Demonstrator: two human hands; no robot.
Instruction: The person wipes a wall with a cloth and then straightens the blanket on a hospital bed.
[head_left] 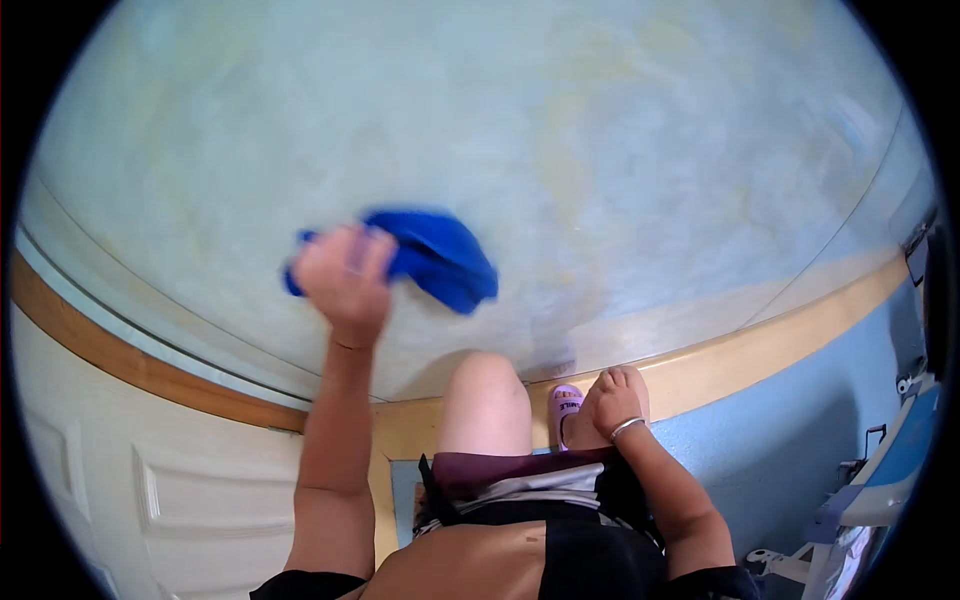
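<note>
My left hand (346,274) is closed around a crumpled blue cloth (440,256) and is a little blurred. Part of the cloth sticks out past the knuckles on the left, while the larger part hangs out to the right over the pale blue-green floor (560,150). Whether the cloth presses on the floor beneath the hand is hard to see. My right hand (614,403), with a silver bangle at the wrist, rests on my right knee. Its fingers lie over the knee with nothing visible in them.
A pink slipper (566,402) shows between my knees. A yellowish raised strip (700,375) borders the floor, with a blue surface (720,460) behind it. At left stand a white panelled door (210,515) and a brown wooden edge (150,345). White-and-blue equipment (880,490) stands at right.
</note>
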